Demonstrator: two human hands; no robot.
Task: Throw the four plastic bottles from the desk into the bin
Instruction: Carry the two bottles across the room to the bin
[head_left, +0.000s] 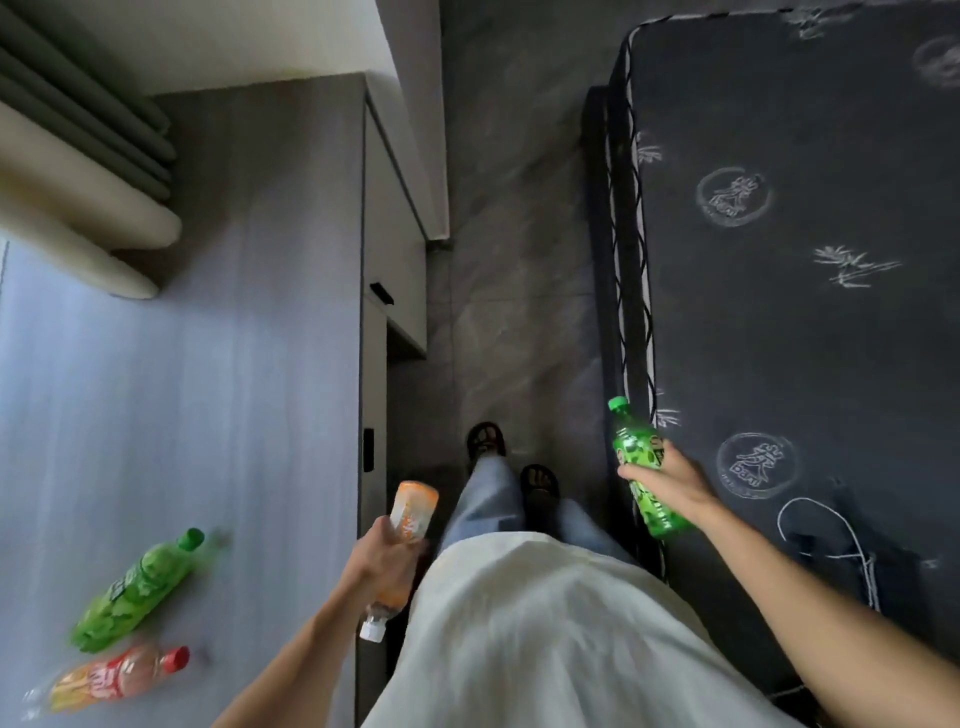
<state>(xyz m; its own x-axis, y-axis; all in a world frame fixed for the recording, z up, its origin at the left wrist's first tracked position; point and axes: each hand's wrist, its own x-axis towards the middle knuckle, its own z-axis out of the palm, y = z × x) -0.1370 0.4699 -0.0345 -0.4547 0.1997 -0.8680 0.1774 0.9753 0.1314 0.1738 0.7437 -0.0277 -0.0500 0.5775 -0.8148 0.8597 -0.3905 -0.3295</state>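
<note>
Currently, head view only. Left hand (382, 556) wrapped shut around orange bottle (402, 540), gripped mid-body, white cap pointing down toward the body, base up and forward, held off the desk edge above the floor. Right hand (670, 480) closed on green bottle (641, 473), fingers across the label, green cap up, held just beside the mattress (805, 312) edge. Two more lying flat on the desk (208, 364), near its front left corner: second green bottle (137, 590), cap pointing away, and red-capped bottle (114, 678) with red-orange label just beside it, both smeared by motion blur. Bin not in view. Bottles probably empty or near empty (contents hard to read through blur), so judged light, thin-walled, likely to dent under squeeze; smooth plastic, slightly slippery. Best hold: around the labelled waist, one per hand. Half the bottles in hand, half waiting.
</note>
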